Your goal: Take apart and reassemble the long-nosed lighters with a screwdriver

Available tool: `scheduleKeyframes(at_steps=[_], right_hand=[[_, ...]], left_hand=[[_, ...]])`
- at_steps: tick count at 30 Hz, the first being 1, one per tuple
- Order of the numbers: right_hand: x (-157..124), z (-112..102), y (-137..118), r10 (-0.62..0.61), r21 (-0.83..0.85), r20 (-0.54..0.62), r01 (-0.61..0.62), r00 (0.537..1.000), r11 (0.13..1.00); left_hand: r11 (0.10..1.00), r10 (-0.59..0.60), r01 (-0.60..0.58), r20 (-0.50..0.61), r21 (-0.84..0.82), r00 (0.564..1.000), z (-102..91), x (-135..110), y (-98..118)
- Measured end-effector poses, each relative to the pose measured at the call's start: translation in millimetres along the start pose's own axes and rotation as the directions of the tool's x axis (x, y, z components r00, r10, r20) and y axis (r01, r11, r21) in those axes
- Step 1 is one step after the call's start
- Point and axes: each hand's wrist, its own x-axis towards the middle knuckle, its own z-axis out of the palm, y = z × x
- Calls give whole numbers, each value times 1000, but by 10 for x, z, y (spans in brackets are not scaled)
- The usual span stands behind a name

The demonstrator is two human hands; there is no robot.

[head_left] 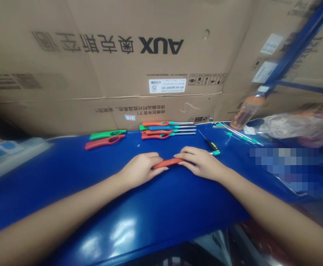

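Both my hands rest on a blue table (155, 207) and hold one orange lighter (167, 163) between them. My left hand (140, 168) has its fingers curled around the lighter's left end. My right hand (201, 160) lies over the right end, fingers closed on it. A teal tip shows at the far side of my right hand. A black and yellow screwdriver (209, 142) lies just behind my right hand.
Behind my hands lie a row of several long-nosed lighters (167, 130) and two handle shells, green (107, 135) and red (104, 142). Loose metal tubes (240, 136), a bottle (247, 111) and a plastic bag (294, 125) sit right. Big cardboard boxes (150, 55) wall the back.
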Motion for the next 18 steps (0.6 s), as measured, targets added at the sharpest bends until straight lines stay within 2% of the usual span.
scheduleKeyframes(at_steps=[4, 6, 7, 9, 11, 12, 13, 14, 16, 18], right_hand=[[7, -61, -69, 57, 65, 1, -57, 998, 996], [16, -98, -110, 67, 50, 5, -67, 998, 996], [21, -113, -124, 51, 26, 9, -51, 999, 998], [25, -126, -133, -10, -49, 4, 11, 1000, 999], [20, -121, -120, -83, -131, -12, 80, 996, 988], [15, -114, -112, -110, -162, -20, 105, 994, 981], [10, -108, -106, -124, -183, -27, 117, 992, 976], [5, -104, -105, -125, -192, -32, 117, 992, 974], [-3, -106, -125, -105, -184, -26, 99, 994, 978], [-5, -120, -172, -83, -156, -8, 81, 997, 984]], left_hand=[[961, -71, 35, -125, -276, 990, -23, 27, 8], [912, -188, 128, -119, -389, 975, -30, 42, 62], [859, -276, 213, -70, -465, 959, -29, 52, 96], [667, -432, 406, 120, -625, 894, -24, 75, 166], [454, -475, 533, 312, -714, 823, -20, 96, 220], [400, -462, 547, 353, -735, 813, -23, 102, 237], [400, -440, 529, 349, -749, 827, -29, 105, 246], [455, -413, 485, 305, -747, 858, -39, 102, 247], [681, -314, 320, 133, -659, 940, -65, 80, 227], [887, -129, 113, -5, -448, 992, -87, 44, 186]])
